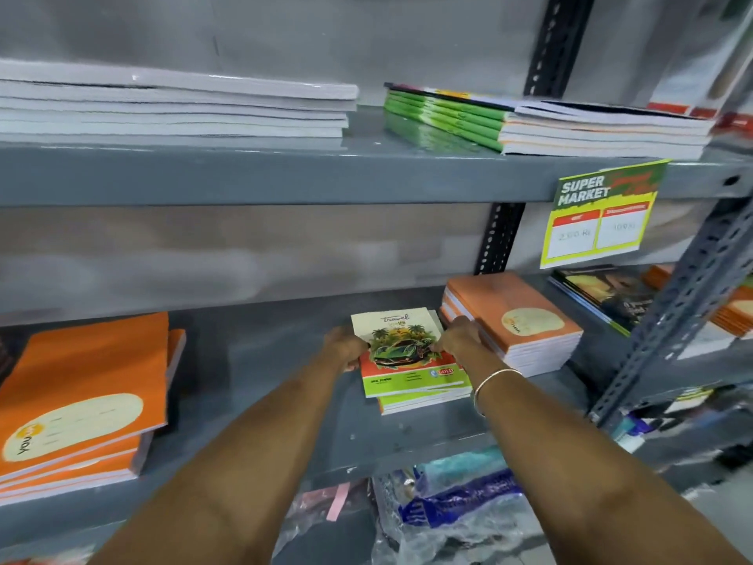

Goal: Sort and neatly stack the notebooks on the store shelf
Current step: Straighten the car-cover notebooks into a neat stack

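A small stack of notebooks with a green car on the top cover (407,360) lies on the middle grey shelf (252,405). My left hand (346,347) grips the stack's left edge and my right hand (458,335) grips its right edge. Just to the right, touching my right hand, sits a pile of orange notebooks (517,320). A bigger, uneven pile of orange notebooks (81,397) lies at the shelf's left end.
The upper shelf (285,173) carries a white-edged stack (171,106) and a green-spined stack (444,116) beside white-edged books (607,130). A supermarket price tag (603,214) hangs from it. A slotted post (676,303) stands right. Plastic-wrapped goods (448,507) lie below.
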{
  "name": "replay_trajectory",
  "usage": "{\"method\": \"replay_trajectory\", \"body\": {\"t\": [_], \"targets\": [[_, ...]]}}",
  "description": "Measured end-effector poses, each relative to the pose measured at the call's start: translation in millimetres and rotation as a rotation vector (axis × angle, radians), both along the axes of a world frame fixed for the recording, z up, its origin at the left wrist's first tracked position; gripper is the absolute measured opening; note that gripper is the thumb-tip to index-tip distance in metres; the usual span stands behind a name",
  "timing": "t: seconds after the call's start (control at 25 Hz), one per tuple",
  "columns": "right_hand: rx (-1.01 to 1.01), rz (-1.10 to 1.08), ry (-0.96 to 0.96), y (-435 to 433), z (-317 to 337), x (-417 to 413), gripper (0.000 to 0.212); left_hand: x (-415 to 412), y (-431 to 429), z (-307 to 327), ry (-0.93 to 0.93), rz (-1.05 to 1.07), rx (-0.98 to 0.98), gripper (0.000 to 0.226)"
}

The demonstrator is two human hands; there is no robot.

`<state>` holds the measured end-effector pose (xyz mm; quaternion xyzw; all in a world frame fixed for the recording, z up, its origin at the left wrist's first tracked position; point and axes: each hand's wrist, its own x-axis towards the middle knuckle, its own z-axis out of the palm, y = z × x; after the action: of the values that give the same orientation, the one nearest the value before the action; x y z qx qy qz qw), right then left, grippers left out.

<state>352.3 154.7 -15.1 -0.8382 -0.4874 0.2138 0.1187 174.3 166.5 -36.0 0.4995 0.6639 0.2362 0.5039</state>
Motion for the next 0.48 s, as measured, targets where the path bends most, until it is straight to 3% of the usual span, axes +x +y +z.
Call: {"method": "replay_trajectory", "body": {"t": [0.2,0.32,0.48], "targets": [[0.072,-0.035,0.067,3.9,-1.7,14.9,0.044,15.4,3.0,-2.3,0.014,0.133,0.111,0.038],[0.126,-0.093,0.194,7.3,-5.1,22.4,0.050,19.4,3.6,-9.8,-0.222,0.198,0.062,0.054],[0.208,-0.199,0.429,9.5,-11.4,15.5,0.057,19.8,9.9,-11.5,-0.511,0.257,-0.024,0.059]]}}
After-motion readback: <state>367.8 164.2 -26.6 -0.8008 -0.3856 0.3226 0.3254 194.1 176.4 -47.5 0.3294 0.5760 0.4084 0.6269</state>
